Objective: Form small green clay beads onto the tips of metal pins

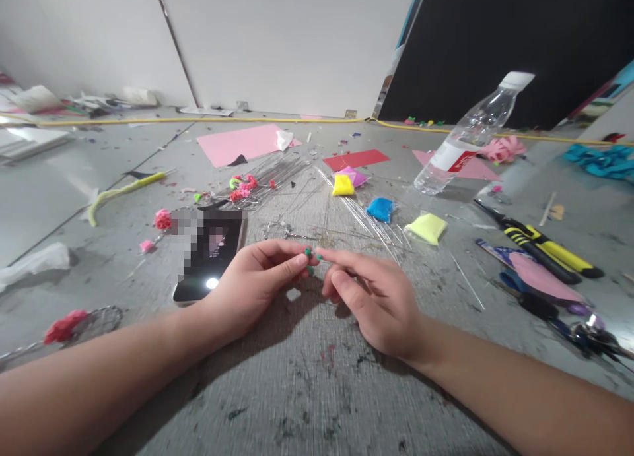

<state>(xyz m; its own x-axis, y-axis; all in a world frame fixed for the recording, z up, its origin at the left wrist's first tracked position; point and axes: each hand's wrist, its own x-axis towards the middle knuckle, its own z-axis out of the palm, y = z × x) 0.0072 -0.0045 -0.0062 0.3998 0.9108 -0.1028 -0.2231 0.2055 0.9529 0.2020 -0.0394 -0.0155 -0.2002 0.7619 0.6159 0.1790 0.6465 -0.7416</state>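
My left hand (257,271) is closed in a pinch, with a small green piece of clay (308,251) between thumb and index fingertip. A second bit of green shows just under those fingertips. Close by on the right, my right hand (374,294) points its index finger toward the piece. A tiny green crumb (319,257) sits at that fingertip. The thumb stays apart from the index finger, and the other fingers are curled. Both hands are just above the grey tabletop (317,403).
A lit phone (212,245) lies beside my left hand. Ahead are clay packets, yellow (343,185), blue (380,209) and pale yellow-green (428,228), plus thin wires (369,215). A plastic bottle (468,139) stands tilted in view; yellow-black pliers (545,245) lie right.
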